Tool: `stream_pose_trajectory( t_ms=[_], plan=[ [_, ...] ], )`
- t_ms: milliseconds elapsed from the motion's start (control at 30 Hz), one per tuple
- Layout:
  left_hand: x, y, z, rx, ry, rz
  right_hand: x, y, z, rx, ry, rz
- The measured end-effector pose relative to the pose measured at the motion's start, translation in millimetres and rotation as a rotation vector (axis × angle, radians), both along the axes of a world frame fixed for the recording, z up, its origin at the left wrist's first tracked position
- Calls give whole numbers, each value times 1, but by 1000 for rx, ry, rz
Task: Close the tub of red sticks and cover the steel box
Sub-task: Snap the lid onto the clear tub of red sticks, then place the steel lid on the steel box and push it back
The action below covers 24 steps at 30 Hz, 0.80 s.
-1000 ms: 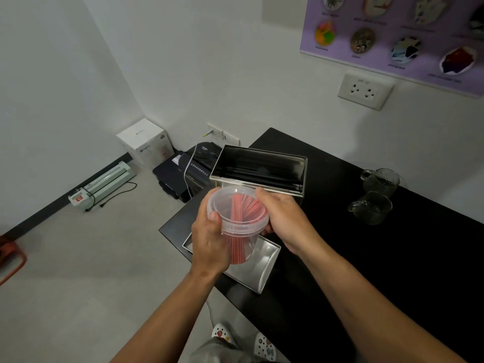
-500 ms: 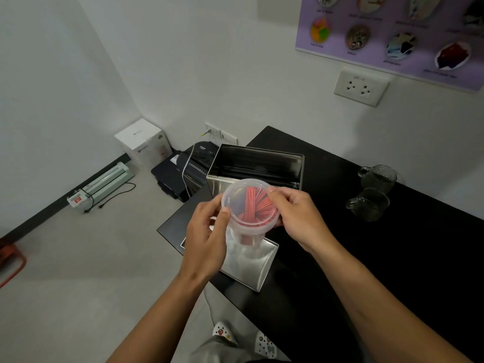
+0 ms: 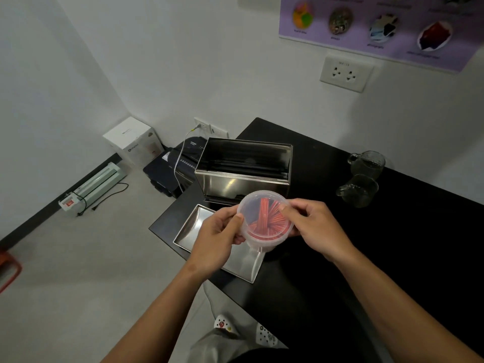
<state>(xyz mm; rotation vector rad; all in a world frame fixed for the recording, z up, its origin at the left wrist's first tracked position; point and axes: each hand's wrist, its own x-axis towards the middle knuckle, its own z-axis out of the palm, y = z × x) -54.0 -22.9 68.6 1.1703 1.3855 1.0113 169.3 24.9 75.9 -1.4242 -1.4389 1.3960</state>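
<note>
Tub of red sticks (image 3: pixel 265 224) held between both hands over the counter (image 3: pixel 366 258), above the steel lid (image 3: pixel 193 231). Clear plastic, round cover seated on its rim, sticks fanned inside. Left hand (image 3: pixel 217 239) pinches the rim at 9 o'clock; right hand (image 3: pixel 314 229) curls on it at 3 o'clock. Steel box (image 3: pixel 243 171) stands open at 12 o'clock.

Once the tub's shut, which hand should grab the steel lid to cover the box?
Probably the left hand. The steel lid lies directly below it at the table's near-left corner, while the right hand sits farther over and can keep holding the tub of red sticks. The steel box stands open behind.
</note>
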Motion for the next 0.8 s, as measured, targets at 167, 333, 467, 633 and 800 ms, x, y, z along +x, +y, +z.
stream_pose_trajectory(
  t_ms=[167, 333, 467, 633, 800],
  plan=[
    [28, 12, -13, -31, 64, -116, 38, -2, -10, 20, -166, -68],
    [62, 22, -31, -37, 129, -242, 74, -10, -21, -27, -274, -143],
    [82, 24, -43, -18, 149, -338, 97, -19, -32, -73, -314, -179],
    [98, 26, -54, -38, 230, -398, 114, -29, -44, -125, -348, -208],
    [101, 26, -58, -45, 256, -397, 118, -32, -42, -120, -379, -186]
  ],
)
